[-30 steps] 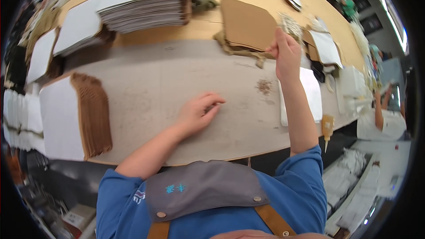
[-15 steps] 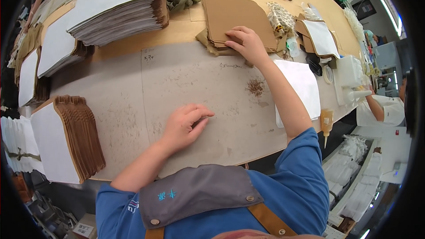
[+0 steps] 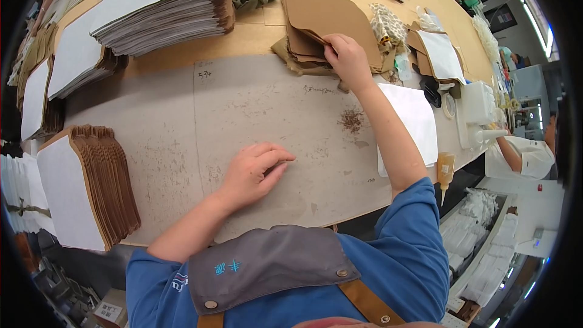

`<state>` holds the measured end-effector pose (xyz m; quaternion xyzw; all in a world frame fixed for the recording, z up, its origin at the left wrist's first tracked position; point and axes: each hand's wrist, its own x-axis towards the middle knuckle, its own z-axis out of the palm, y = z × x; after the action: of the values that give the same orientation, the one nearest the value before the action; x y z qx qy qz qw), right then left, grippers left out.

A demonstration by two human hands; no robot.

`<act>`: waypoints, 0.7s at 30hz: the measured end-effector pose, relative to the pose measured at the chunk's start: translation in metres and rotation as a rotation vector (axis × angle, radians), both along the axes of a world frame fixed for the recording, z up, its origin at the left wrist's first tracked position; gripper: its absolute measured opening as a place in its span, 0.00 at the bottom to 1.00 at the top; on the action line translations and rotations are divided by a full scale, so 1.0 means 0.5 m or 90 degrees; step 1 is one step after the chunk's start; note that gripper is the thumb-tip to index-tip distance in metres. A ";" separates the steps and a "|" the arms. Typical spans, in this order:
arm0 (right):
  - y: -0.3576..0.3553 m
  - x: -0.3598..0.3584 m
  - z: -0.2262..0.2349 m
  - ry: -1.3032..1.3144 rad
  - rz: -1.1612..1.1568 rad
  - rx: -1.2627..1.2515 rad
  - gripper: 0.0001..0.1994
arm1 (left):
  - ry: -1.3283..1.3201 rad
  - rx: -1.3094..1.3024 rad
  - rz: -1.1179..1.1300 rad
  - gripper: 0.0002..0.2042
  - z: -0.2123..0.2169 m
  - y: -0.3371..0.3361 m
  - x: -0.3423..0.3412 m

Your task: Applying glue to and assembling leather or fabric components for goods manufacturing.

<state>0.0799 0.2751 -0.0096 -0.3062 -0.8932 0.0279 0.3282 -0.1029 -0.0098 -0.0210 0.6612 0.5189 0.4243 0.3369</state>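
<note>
One brown sheet (image 3: pixel 328 12), pinched
Right hand (image 3: pixel 350 61) clamps its edge; left hand (image 3: pixel 254 170) lies on the counter (image 3: pixel 243 115), thumb and fingers apart.

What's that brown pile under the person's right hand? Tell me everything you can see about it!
The brown pile is a low stack of flat, dull sheets that look like card or leather; I can't tell which. Its visible far-left corner is rounded. It lies beyond the middle of the table, with olive-tan cloth peeking out underneath. The right hand pinches its near edge, where the top is lifted slightly, leaving a gap.
</note>
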 end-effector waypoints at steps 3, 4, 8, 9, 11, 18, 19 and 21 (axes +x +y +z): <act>0.001 0.004 0.012 0.028 -0.048 -0.146 0.05 | 0.013 0.000 0.003 0.08 0.004 -0.001 0.000; 0.004 0.007 0.013 0.028 -0.051 -0.143 0.05 | 0.013 0.003 0.001 0.08 0.003 0.000 0.000; 0.015 0.008 0.014 0.045 -0.110 -0.217 0.08 | 0.020 0.007 -0.005 0.08 -0.001 0.001 -0.001; 0.015 0.005 0.015 0.055 -0.122 -0.247 0.09 | 0.016 -0.002 -0.006 0.08 -0.001 0.000 -0.002; 0.018 0.000 0.013 0.063 -0.123 -0.249 0.09 | 0.026 0.003 -0.007 0.08 -0.004 0.000 -0.003; 0.057 0.029 -0.001 0.296 -0.095 -0.559 0.09 | 0.029 0.024 -0.013 0.07 0.001 0.007 -0.001; 0.056 0.025 0.004 0.302 -0.094 -0.552 0.09 | 0.033 0.032 -0.016 0.07 0.002 0.006 -0.002; 0.043 0.018 0.009 0.389 -0.117 -0.621 0.10 | 0.024 0.011 -0.009 0.07 0.005 0.004 -0.002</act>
<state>0.0887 0.2965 -0.0050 -0.4762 -0.6115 0.4946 0.3934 -0.1038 -0.0080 -0.0187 0.6760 0.5166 0.4137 0.3241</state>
